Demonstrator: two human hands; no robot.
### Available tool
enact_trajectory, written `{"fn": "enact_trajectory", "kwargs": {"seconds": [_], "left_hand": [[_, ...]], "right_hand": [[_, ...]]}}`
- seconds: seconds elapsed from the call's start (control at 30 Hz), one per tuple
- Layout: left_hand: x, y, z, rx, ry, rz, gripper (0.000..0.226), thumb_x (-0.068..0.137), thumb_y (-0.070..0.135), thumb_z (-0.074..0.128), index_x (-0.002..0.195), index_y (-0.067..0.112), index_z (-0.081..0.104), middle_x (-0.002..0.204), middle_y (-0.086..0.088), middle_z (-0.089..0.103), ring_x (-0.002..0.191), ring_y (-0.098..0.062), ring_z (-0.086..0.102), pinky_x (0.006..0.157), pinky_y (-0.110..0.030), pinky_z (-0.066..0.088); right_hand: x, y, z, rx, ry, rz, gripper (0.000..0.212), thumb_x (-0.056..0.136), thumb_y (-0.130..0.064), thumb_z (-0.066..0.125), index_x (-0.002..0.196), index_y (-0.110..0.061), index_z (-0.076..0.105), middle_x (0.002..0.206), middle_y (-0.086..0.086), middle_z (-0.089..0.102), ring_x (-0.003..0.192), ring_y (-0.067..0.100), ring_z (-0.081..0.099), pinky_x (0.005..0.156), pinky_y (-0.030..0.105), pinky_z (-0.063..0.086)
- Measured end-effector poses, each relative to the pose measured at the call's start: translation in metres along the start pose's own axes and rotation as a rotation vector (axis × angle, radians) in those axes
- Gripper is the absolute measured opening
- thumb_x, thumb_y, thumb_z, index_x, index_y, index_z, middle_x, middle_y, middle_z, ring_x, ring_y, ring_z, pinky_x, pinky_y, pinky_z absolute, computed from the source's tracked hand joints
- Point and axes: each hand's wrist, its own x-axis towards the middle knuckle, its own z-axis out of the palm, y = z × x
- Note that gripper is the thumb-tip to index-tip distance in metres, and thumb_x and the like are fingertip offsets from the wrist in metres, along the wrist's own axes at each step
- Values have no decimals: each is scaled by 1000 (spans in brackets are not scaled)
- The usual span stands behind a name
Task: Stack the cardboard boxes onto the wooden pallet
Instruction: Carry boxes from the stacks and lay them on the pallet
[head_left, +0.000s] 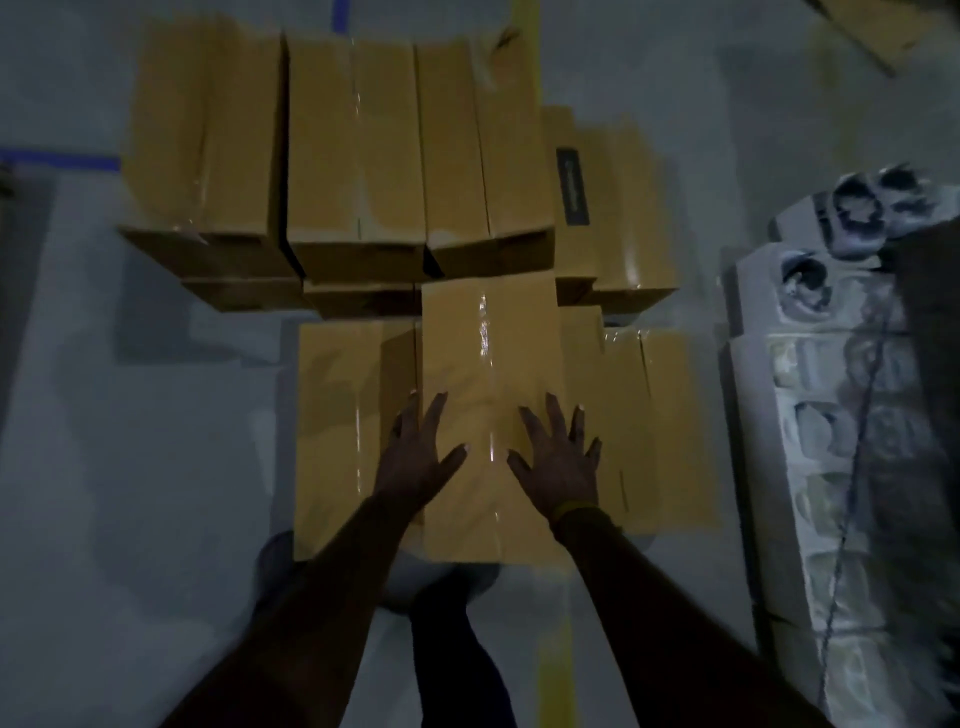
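Several taped cardboard boxes form a stack below me. The nearest top box (488, 364) lies lengthwise in the middle, raised above its neighbours. My left hand (418, 454) lies flat on its near left part with fingers spread. My right hand (558, 457) lies flat on its near right part, fingers spread too. A lower box (340, 415) sits to the left and another lower box (654, 426) to the right. Three taller boxes (358, 145) stand in a row behind. The pallet is hidden under the boxes.
A white moulded foam stack (815, 415) with dark shapes stands on the right. The grey floor (130, 467) carries a yellow line (556, 670) and blue tape (62, 158). A box with a dark label (571, 187) sits at the back right. My legs show below the boxes.
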Motion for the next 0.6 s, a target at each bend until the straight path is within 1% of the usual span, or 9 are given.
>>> {"fn": "enact_trajectory", "kwargs": {"seconds": [0.07, 0.13, 0.23, 0.3, 0.4, 0.43, 0.5, 0.57, 0.6], "left_hand": [[28, -5, 29, 10, 0, -29, 89, 89, 61, 59, 156, 42, 3, 167, 2, -6, 151, -38, 7, 110, -60, 34], [55, -14, 57, 16, -5, -43, 90, 87, 65, 58, 155, 46, 2, 167, 4, -8, 151, -42, 2, 114, -65, 27], [91, -30, 94, -20, -15, -79, 91, 83, 71, 58, 154, 50, 5, 166, 10, -11, 150, -43, -6, 114, -69, 18], [108, -40, 112, -56, -14, -98, 92, 81, 72, 59, 153, 52, 6, 165, 13, -14, 150, -43, -10, 112, -70, 14], [125, -55, 130, -148, -12, -103, 97, 74, 82, 55, 153, 52, 7, 165, 11, -14, 150, -42, -11, 113, -70, 10], [128, -57, 134, -179, -10, -96, 97, 73, 83, 55, 154, 51, 10, 165, 10, -14, 151, -40, -8, 116, -68, 11], [131, -59, 139, -212, -3, -95, 95, 76, 76, 61, 154, 48, 16, 165, 10, -14, 151, -37, -1, 118, -63, 18], [130, -56, 139, -181, 10, -97, 91, 77, 72, 65, 152, 49, 19, 164, 15, -12, 150, -38, 5, 116, -62, 24], [126, -54, 137, -136, 22, -87, 90, 77, 73, 64, 152, 49, 20, 164, 18, -11, 149, -40, 7, 114, -63, 26]], "right_hand": [[29, 24, 16, -6, -1, -24, 68, 98, -54, 48, 155, -38, 16, 165, -7, -17, 150, 39, -14, 116, 68, 9], [59, 41, 34, -1, 3, -40, 68, 97, -52, 52, 155, -39, 19, 163, -7, -25, 149, 41, -17, 115, 68, 11], [99, 59, 62, 14, 10, -62, 68, 95, -52, 56, 154, -40, 24, 159, -7, -35, 148, 44, -19, 114, 68, 15], [119, 68, 80, 48, 13, -59, 70, 93, -51, 60, 153, -39, 28, 158, -6, -37, 147, 48, -16, 114, 68, 19], [139, 80, 105, 152, -1, -24, 74, 89, -50, 67, 152, -39, 30, 158, 0, -37, 146, 53, -8, 113, 65, 27], [143, 82, 112, 179, -1, -23, 75, 87, -50, 68, 152, -40, 31, 159, 2, -35, 146, 54, -3, 113, 64, 30], [146, 83, 121, 201, 22, -20, 76, 84, -50, 71, 150, -41, 34, 160, 2, -31, 145, 51, 8, 109, 61, 37], [144, 81, 121, 198, 52, 8, 76, 83, -51, 71, 149, -43, 35, 162, 1, -27, 144, 47, 14, 105, 61, 40], [142, 79, 119, 182, 54, 19, 76, 83, -52, 70, 149, -44, 34, 162, 1, -26, 143, 47, 15, 104, 62, 40]]}}
